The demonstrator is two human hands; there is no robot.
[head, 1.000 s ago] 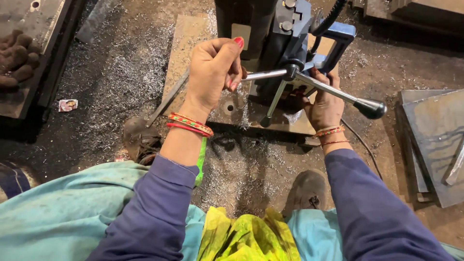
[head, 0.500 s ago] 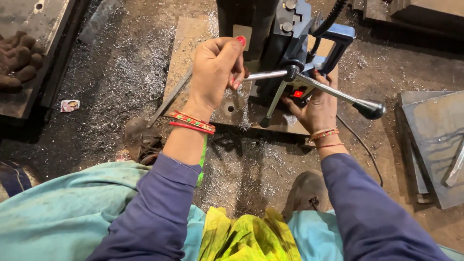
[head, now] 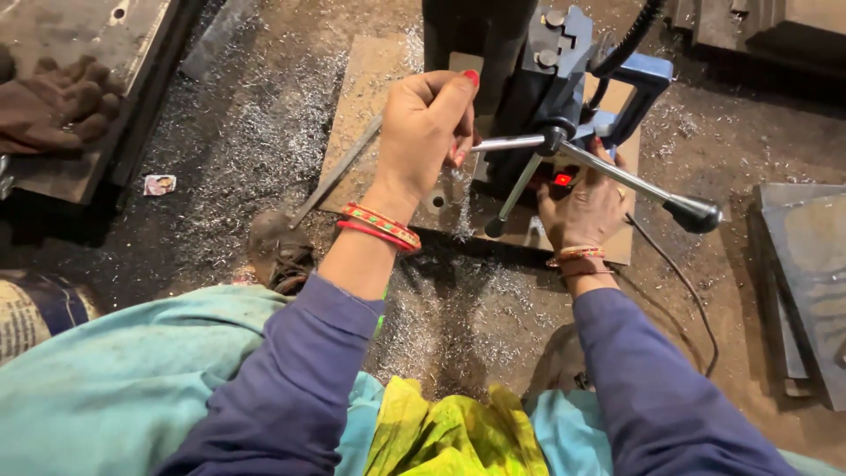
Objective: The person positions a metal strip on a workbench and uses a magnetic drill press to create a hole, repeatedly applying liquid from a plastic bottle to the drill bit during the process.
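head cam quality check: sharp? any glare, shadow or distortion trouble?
Head view: mostly sharp; left hand on a feed handle and right hand at the drill read clearly. Bright glints off the metal shavings, not blown out. Top-left corner falls into shadow. Mild wide-angle stretch at the edges.

Blue drill body [head: 564,66]; silver handles [head: 617,172]; red-green bangles [head: 381,226]; brown glove [head: 57,101]

A small rectangular printed card [head: 159,184] lies on the shavings-strewn floor
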